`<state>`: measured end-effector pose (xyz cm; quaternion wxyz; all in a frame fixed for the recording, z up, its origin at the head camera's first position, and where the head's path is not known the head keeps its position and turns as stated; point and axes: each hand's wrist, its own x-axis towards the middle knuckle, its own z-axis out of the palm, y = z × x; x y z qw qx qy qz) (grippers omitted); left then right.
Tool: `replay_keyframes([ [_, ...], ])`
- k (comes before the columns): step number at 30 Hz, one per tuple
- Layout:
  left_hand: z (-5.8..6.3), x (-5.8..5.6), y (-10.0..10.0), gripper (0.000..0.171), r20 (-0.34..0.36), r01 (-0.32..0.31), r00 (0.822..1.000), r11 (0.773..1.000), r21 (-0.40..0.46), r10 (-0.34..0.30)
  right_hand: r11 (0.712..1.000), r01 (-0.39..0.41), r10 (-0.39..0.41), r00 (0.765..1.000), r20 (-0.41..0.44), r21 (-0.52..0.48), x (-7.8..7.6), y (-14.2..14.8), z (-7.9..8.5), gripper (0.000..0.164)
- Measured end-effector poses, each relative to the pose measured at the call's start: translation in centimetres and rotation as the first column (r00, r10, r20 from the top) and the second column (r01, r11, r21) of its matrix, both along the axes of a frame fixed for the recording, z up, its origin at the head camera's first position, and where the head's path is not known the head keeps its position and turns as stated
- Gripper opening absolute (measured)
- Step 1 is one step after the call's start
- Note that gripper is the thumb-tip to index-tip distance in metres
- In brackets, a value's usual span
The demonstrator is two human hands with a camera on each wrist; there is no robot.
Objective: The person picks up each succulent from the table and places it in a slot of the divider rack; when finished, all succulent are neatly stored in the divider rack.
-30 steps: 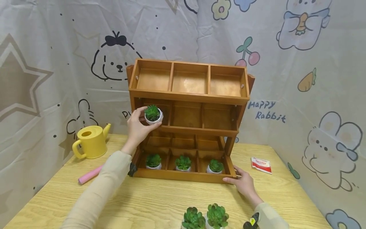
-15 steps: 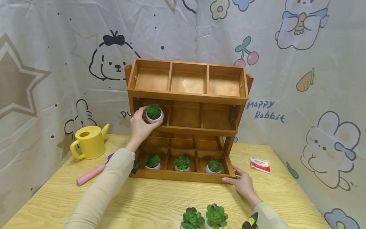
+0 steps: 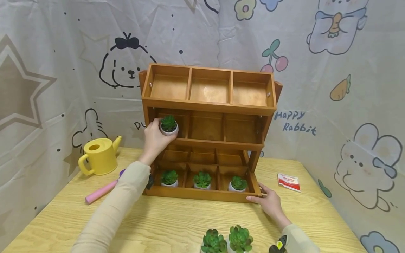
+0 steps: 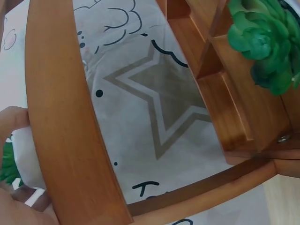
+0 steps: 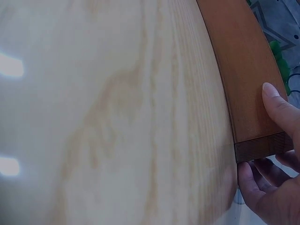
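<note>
To the left stands a yellow watering can; then the left hand pinches a potted succulent at the left compartment of the middle tier of the wooden shelf. Three small plants sit in the lowest row, whose right corner the right hand grips, and farther right lies a red-and-white packet.

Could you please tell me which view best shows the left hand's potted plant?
The head view, where the potted plant shows leaves and pot together in the left hand. The left wrist view catches only part, behind a wooden board; the right wrist view, none.
</note>
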<state>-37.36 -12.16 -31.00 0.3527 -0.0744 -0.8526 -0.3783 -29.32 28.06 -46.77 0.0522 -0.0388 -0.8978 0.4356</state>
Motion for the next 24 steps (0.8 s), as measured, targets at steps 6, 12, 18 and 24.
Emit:
replay_keyframes([
  [6,0.9,0.1,0.4,0.065,0.153,-0.051,0.987,0.998,-0.029,0.055,1.000,-0.004,0.004,1.000,-0.005,0.000,0.1,-0.1,0.0,0.090],
  [12,1.5,0.3,0.7,0.067,0.234,-0.085,0.967,0.995,-0.060,0.097,1.000,0.002,-0.002,1.000,0.003,-0.005,0.1,-0.1,0.0,0.089],
  [18,1.7,0.3,0.8,0.066,0.247,-0.092,0.963,0.994,-0.061,0.105,1.000,0.004,-0.004,1.000,0.008,-0.005,0.1,-0.1,0.0,0.090],
  [24,1.5,0.3,1.0,0.061,0.231,-0.094,0.968,0.995,-0.044,0.101,1.000,0.005,-0.005,1.000,-0.011,0.005,0.2,-0.1,0.0,0.088],
])
